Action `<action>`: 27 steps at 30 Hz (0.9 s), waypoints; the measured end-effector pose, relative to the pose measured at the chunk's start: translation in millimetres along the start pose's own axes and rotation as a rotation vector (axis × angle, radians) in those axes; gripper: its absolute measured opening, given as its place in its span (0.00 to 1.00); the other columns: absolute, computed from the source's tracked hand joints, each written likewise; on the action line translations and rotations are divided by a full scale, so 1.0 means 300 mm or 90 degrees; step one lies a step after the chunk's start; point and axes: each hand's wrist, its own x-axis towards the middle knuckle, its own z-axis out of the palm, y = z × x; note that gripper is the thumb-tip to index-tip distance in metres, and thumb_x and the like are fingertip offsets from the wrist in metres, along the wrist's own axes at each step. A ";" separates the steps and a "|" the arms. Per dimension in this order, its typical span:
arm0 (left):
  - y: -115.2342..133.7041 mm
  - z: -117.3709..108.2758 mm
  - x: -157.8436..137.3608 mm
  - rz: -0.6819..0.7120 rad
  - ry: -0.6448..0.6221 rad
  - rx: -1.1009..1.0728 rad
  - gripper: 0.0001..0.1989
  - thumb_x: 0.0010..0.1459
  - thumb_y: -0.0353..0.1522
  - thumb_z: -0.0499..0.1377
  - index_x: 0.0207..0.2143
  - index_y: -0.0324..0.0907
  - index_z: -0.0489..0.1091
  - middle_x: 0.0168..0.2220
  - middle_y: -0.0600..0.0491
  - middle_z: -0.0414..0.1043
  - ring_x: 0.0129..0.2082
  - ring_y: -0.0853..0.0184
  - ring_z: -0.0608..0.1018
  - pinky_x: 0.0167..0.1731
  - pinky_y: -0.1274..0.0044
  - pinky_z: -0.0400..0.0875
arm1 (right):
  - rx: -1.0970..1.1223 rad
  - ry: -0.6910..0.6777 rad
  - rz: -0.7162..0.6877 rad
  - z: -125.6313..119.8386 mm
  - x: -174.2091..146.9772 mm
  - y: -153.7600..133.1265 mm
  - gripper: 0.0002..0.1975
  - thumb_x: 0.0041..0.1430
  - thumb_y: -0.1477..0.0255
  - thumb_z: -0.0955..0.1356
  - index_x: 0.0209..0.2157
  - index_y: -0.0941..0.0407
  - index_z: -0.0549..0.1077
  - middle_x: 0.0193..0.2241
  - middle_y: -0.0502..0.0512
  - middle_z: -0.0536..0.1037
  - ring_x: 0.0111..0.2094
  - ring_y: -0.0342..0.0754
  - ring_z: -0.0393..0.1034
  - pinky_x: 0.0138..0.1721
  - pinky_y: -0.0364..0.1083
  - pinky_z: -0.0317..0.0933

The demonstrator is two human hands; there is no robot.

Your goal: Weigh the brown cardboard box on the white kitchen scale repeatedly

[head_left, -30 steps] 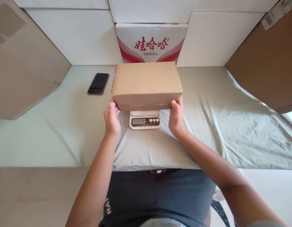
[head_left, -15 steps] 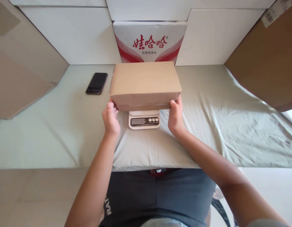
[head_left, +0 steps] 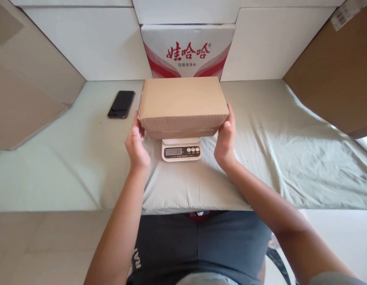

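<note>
A closed brown cardboard box (head_left: pixel 183 97) sits on a small white digital scale (head_left: pixel 182 153), covering its weighing plate. Only the scale's front panel, with its grey display and round buttons, shows below the box. My left hand (head_left: pixel 137 144) is upright against the box's left end, fingers stretched along the side and thumb near the front corner. At the right end, my right hand (head_left: pixel 225 140) is held the same way, its fingers partly behind the box edge. Both hands look open, with the fingertips at or very near the cardboard.
A black phone (head_left: pixel 121 104) lies on the pale green cloth (head_left: pixel 67 166) to the left. Behind the box stands a white and red carton (head_left: pixel 188 51) against white panels. Large brown cartons flank the table at left (head_left: pixel 31 87) and right (head_left: pixel 335 75).
Both hands have loosened from the box's lower front corners and slid up and outward along its ends, fingers straightening. The box and scale stay in place.
</note>
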 end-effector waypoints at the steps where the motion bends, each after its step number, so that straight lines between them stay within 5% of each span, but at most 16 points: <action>1: 0.003 -0.008 0.007 0.009 0.017 -0.005 0.39 0.71 0.66 0.59 0.66 0.49 0.82 0.77 0.47 0.74 0.85 0.46 0.64 0.83 0.56 0.60 | -0.001 0.022 -0.018 -0.013 0.017 -0.004 0.39 0.68 0.36 0.66 0.72 0.40 0.72 0.78 0.52 0.71 0.87 0.64 0.53 0.88 0.72 0.47; 5: -0.002 -0.035 0.043 0.011 0.082 -0.016 0.34 0.77 0.62 0.55 0.70 0.56 0.78 0.84 0.55 0.63 0.89 0.55 0.52 0.87 0.59 0.50 | -0.027 0.067 -0.048 -0.071 0.083 -0.001 0.41 0.70 0.34 0.61 0.75 0.37 0.68 0.81 0.50 0.66 0.89 0.62 0.47 0.89 0.71 0.44; 12: -0.058 -0.031 0.133 -0.075 0.134 -0.043 0.34 0.82 0.59 0.46 0.68 0.52 0.80 0.81 0.53 0.68 0.87 0.55 0.59 0.86 0.58 0.53 | 0.013 0.178 0.083 -0.092 0.138 0.104 0.38 0.70 0.41 0.61 0.72 0.46 0.68 0.81 0.56 0.67 0.86 0.55 0.57 0.90 0.65 0.43; 17: -0.117 -0.039 0.197 -0.117 0.061 -0.038 0.48 0.73 0.71 0.45 0.73 0.50 0.76 0.84 0.45 0.64 0.86 0.50 0.62 0.85 0.57 0.55 | 0.023 0.207 0.138 -0.098 0.163 0.159 0.35 0.68 0.42 0.60 0.67 0.47 0.70 0.78 0.58 0.72 0.84 0.55 0.61 0.88 0.67 0.47; 27: -0.127 -0.049 0.211 -0.171 0.016 -0.073 0.49 0.69 0.73 0.47 0.67 0.49 0.81 0.80 0.42 0.69 0.84 0.46 0.66 0.84 0.55 0.59 | 0.043 0.210 0.129 -0.091 0.162 0.144 0.25 0.70 0.48 0.63 0.58 0.48 0.74 0.69 0.57 0.79 0.77 0.54 0.70 0.86 0.64 0.52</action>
